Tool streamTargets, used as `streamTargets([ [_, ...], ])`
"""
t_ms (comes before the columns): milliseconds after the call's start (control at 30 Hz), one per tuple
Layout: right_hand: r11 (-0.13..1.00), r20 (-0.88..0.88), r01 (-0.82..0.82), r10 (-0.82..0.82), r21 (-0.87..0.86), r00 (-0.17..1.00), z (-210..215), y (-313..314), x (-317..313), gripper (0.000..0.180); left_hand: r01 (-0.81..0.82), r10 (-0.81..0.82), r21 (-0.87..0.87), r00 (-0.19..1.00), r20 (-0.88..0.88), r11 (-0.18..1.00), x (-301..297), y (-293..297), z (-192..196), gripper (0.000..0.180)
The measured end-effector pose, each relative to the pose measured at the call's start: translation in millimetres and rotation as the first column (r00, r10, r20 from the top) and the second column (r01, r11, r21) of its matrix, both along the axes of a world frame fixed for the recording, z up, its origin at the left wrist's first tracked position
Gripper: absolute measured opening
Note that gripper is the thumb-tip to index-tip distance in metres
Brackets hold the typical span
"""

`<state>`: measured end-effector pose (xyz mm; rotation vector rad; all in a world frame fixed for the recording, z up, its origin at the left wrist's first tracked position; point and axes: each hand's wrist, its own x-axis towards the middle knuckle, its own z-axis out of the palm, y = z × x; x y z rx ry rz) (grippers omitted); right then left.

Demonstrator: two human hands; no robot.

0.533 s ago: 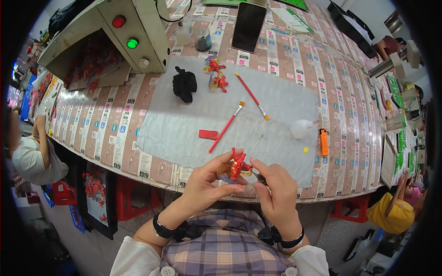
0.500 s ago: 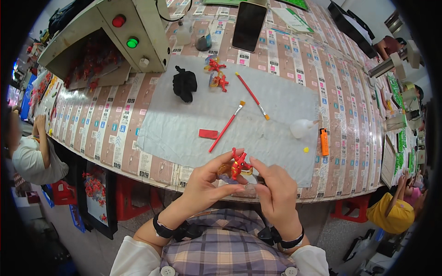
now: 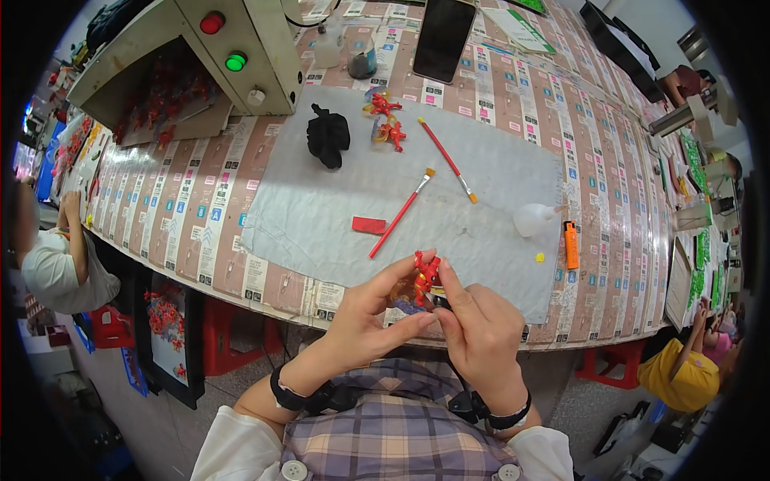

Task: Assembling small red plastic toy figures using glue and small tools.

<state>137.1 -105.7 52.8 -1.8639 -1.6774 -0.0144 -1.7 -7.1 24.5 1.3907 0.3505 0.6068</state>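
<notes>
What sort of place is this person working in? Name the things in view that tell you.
Probably a small workshop for hand-painting toy figures. Both hands hold a small red figure over a grey mat with red-handled brushes, beside a box with red and green buttons.

Grey mat (image 3: 321, 216): bare stretch at left and centre, open for passage toward far edge. Obstacles on mat: red brush (image 3: 401, 213) lying diagonal mid-mat, red block (image 3: 369, 225) just beside it, second brush (image 3: 447, 159), black cloth (image 3: 328, 136). Right side: white bottle (image 3: 532, 219), orange lighter (image 3: 571, 244).
</notes>
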Motion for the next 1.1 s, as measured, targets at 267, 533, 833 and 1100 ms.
streamTargets([
  [267, 1.000, 0.037, 0.005, -0.005, -0.005, 0.999, 1, 2, 1, 0.044, -0.013, 0.013, 0.015, 1.000, -0.020, 1.000, 1, -1, 1, 0.062],
  [533, 1.000, 0.055, 0.016, -0.017, 0.005, 0.998, 3, 1, 0, 0.043, -0.069, 0.074, 0.129, 0.996, -0.039, 0.989, 4, -3, 3, 0.061],
  [833, 0.999, 0.072, 0.032, -0.034, 0.031, 0.997, 2, 1, 0, 0.043, -0.062, 0.070, 0.124, 0.996, -0.055, 0.990, 6, -2, 8, 0.054],
  [1100, 0.998, 0.068, 0.046, -0.048, 0.030, 0.997, 2, 1, -2, 0.043, -0.105, 0.119, 0.172, 0.990, -0.071, 0.979, 11, -5, 12, 0.050],
])
